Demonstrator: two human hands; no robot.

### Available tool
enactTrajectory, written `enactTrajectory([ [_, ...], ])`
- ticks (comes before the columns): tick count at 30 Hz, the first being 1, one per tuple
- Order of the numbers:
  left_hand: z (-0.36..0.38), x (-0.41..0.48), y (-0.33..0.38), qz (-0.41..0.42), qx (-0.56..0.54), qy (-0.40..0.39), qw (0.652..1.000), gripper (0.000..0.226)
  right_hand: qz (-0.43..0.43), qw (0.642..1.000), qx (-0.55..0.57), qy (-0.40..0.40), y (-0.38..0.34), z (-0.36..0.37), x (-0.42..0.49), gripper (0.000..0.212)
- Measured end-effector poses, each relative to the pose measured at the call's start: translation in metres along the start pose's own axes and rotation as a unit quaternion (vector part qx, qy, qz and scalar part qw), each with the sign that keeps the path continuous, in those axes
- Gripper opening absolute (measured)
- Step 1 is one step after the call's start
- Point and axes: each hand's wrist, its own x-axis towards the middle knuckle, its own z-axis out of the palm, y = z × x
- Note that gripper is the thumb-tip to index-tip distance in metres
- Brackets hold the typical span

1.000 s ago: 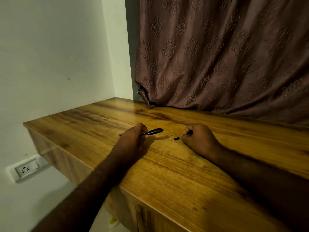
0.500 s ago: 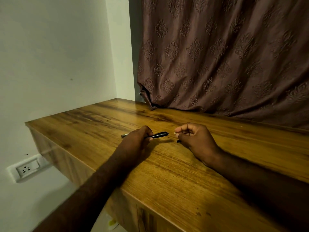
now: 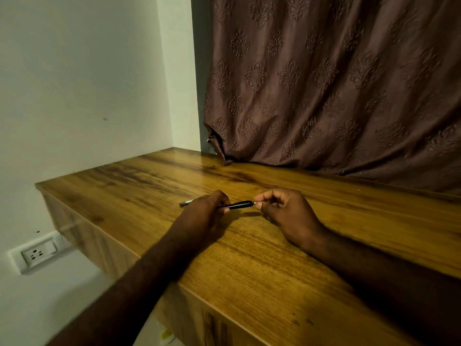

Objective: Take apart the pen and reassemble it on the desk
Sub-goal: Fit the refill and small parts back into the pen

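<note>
A slim black pen is held level just above the wooden desk. My left hand grips its middle, and the pen's grey end sticks out to the left of my knuckles. My right hand has thumb and forefinger pinched on a tiny pale pen part right at the pen's black right end. The rest of that hand curls over the desk. The small black piece that lay on the desk is hidden.
A brown patterned curtain hangs over the desk's back edge. A pale wall closes the left side, with a white socket below desk height. The desk's front edge runs diagonally under my forearms.
My right hand lifted off the desk, pinching something tiny, and moved left to the pen's right end. My left hand kept its grip on the pen and raised it slightly.
</note>
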Motion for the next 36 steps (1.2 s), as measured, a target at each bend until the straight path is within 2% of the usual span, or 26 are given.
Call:
enactTrajectory([
  [11, 0.000, 0.000, -0.001, -0.007, 0.006, -0.003, 1.000, 0.009, 0.008, 1.000, -0.002, -0.004, -0.006, 0.002, -0.002, 0.015],
  [20, 0.000, -0.002, 0.002, 0.005, 0.024, -0.002, 1.000, 0.008, 0.066, 0.996, 0.048, -0.030, -0.008, 0.001, -0.002, 0.012],
  [31, -0.001, 0.000, 0.004, -0.001, 0.021, 0.001, 1.000, 0.008, 0.048, 0.999, 0.010, -0.019, -0.010, 0.002, -0.004, 0.010],
  [36, -0.002, 0.000, 0.006, 0.008, 0.006, 0.024, 1.000, 0.026, 0.044, 0.999, 0.008, -0.008, -0.009, 0.001, -0.003, 0.006],
])
